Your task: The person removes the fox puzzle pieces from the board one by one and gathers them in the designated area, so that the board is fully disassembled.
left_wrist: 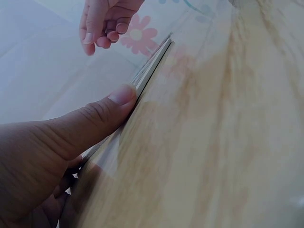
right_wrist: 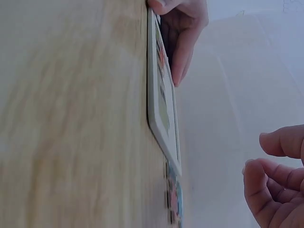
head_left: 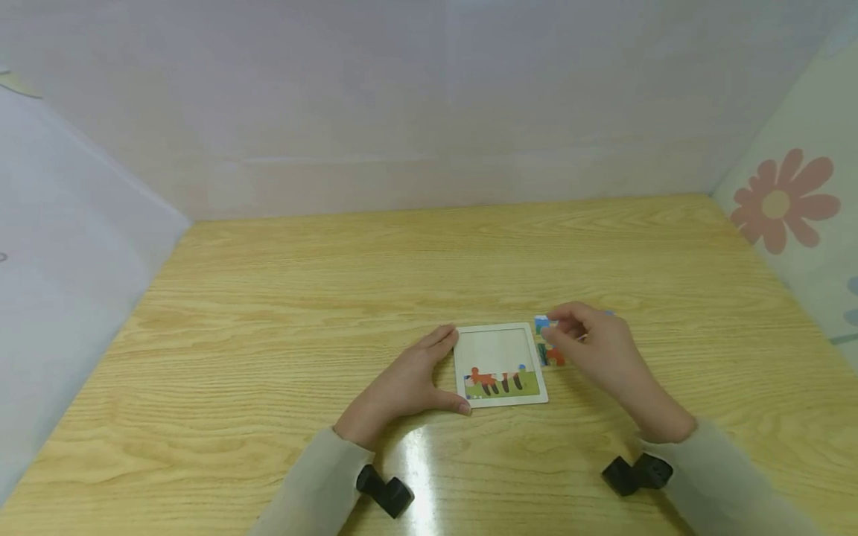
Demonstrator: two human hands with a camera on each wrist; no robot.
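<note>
Loose pieces (head_left: 553, 356) just right of puzzle tray (head_left: 496, 351), beneath my nearer right hand (head_left: 599, 344), thumb and fingertips apart on my remote feed; left hand (head_left: 414, 380) grips tray's left side.

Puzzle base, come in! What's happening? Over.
Left hand holds tray. Right hand empty, above loose pieces. Tray's bottom filled, top bare. Nothing covering the bare part.

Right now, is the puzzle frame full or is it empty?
Neither; the puzzle frame is partly filled. Picture pieces cover its lower part, its upper part is bare, and loose pieces lie beside it.
</note>
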